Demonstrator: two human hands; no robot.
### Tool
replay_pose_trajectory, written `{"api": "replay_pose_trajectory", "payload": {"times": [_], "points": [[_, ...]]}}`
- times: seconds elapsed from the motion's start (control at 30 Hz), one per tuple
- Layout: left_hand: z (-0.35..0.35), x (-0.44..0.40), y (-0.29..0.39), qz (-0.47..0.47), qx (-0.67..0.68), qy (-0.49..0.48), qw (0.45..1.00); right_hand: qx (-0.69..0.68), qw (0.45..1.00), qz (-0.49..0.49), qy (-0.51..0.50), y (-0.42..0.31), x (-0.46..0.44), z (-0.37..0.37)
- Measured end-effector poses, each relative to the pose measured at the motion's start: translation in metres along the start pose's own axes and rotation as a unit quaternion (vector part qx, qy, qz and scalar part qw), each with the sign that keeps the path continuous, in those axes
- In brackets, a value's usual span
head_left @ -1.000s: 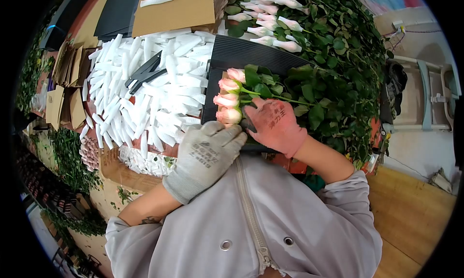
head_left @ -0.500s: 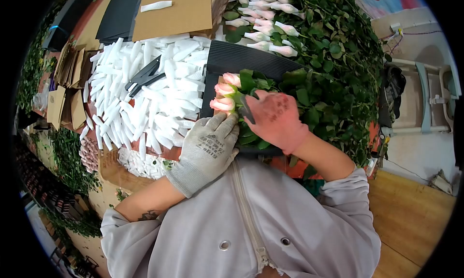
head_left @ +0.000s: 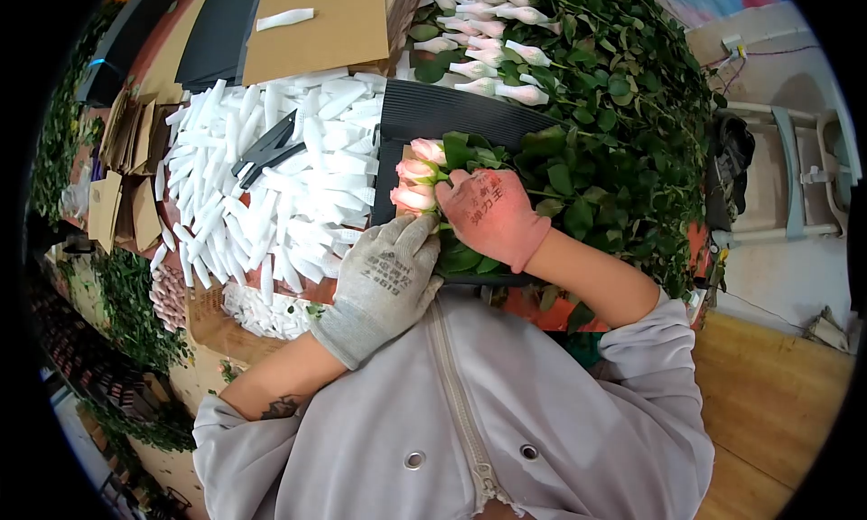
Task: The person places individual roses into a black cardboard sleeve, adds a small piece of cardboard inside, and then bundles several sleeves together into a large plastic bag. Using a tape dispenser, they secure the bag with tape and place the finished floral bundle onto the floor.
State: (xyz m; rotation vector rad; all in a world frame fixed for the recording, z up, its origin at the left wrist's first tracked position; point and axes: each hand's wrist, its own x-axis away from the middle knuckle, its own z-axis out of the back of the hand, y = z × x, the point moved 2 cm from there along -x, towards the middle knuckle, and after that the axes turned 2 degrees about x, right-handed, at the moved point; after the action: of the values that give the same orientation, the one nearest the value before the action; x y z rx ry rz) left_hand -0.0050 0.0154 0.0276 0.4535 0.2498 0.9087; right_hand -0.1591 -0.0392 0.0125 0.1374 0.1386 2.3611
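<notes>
Three pink roses (head_left: 415, 172) lie side by side, heads to the left, on a black corrugated sheet (head_left: 452, 104) with a bit of brown cardboard under them. My left hand (head_left: 384, 271), in a grey printed glove, rests below the lowest rose. Its fingers stretch out with the tips at that bloom. My right hand (head_left: 492, 215), in a red-pink glove, is curled just right of the heads, at the stems; its fingertips are partly hidden. Green leaves (head_left: 555, 181) spread to the right of it.
White foam net sleeves (head_left: 271, 181) are heaped at left, with a black stapler-like tool (head_left: 268, 149) on top. Cardboard sheets (head_left: 334, 28) lie behind. Sleeved roses (head_left: 497, 55) line the back, their foliage (head_left: 632, 149) filling the right. A chair (head_left: 786, 168) stands far right.
My right hand has shifted left toward the rose heads and turned so the back of its glove shows, with the fingers more curled. My left hand stays nearly in place.
</notes>
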Motion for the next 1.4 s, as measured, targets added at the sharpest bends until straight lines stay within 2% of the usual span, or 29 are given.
{"api": "replay_pose_trajectory", "payload": {"times": [0.1,0.2,0.27,0.33,0.4,0.47,0.5,0.6,0.67,0.73,0.77,0.83,0.87,0.93,0.97,1.13,1.2,1.33,1.4], "points": [[-0.003,0.001,-0.001,0.003,0.009,0.005,1.000,-0.020,1.000,-0.013,-0.015,0.005,0.003,0.002],[-0.002,0.001,-0.001,0.003,0.007,0.003,1.000,0.047,0.998,0.025,0.028,0.000,0.005,-0.003],[-0.001,0.001,-0.001,0.001,-0.005,-0.009,1.000,0.059,0.995,0.012,-0.075,-0.002,0.000,-0.002],[0.005,-0.003,-0.002,-0.003,-0.020,-0.017,1.000,0.053,0.997,0.018,-0.043,0.000,0.004,-0.008],[0.016,-0.009,-0.002,-0.008,0.010,0.042,0.999,0.048,0.998,0.031,-0.012,0.006,0.004,0.000],[0.009,-0.014,-0.007,-0.006,0.019,0.037,0.999,-0.112,0.988,-0.040,-0.102,0.015,0.003,0.011],[0.005,-0.015,-0.009,-0.002,0.003,0.009,1.000,-0.121,0.989,-0.084,-0.023,0.017,0.006,0.017],[0.006,-0.018,-0.013,0.001,-0.003,-0.031,1.000,-0.067,0.994,-0.090,-0.002,0.019,0.004,0.016],[0.012,-0.026,-0.015,0.000,0.003,-0.040,0.999,-0.067,0.994,-0.088,-0.024,0.024,0.004,-0.003],[0.021,-0.037,-0.015,-0.012,0.029,0.009,0.999,-0.096,0.989,-0.073,0.085,0.031,0.007,-0.009],[0.015,-0.038,-0.016,-0.014,0.028,0.012,0.999,-0.094,0.989,-0.074,0.087,0.028,0.004,0.003],[-0.006,-0.038,-0.019,-0.001,-0.037,-0.018,0.999,-0.040,0.979,-0.124,0.155,0.018,-0.003,0.037],[-0.006,-0.039,-0.018,-0.006,-0.036,-0.018,0.999,-0.038,0.979,-0.128,0.155,0.018,-0.012,0.038],[-0.007,-0.035,-0.017,0.006,-0.046,-0.039,0.998,-0.072,0.983,-0.168,-0.006,0.021,-0.028,0.029],[-0.007,-0.035,-0.018,-0.003,-0.040,-0.036,0.999,-0.074,0.985,-0.154,0.035,0.026,-0.023,0.013],[-0.007,-0.035,-0.018,-0.010,-0.044,-0.020,0.999,-0.016,0.988,-0.149,0.025,0.033,-0.007,0.009],[-0.010,-0.035,-0.016,-0.004,-0.049,-0.014,0.999,-0.014,0.994,-0.104,0.037,0.032,-0.013,0.006],[-0.012,-0.032,-0.019,-0.006,-0.031,-0.005,0.999,0.026,0.995,-0.088,0.036,0.027,-0.020,-0.011],[-0.012,-0.031,-0.020,-0.010,0.000,-0.005,1.000,0.039,0.991,-0.070,0.105,0.025,-0.017,-0.014]]}}
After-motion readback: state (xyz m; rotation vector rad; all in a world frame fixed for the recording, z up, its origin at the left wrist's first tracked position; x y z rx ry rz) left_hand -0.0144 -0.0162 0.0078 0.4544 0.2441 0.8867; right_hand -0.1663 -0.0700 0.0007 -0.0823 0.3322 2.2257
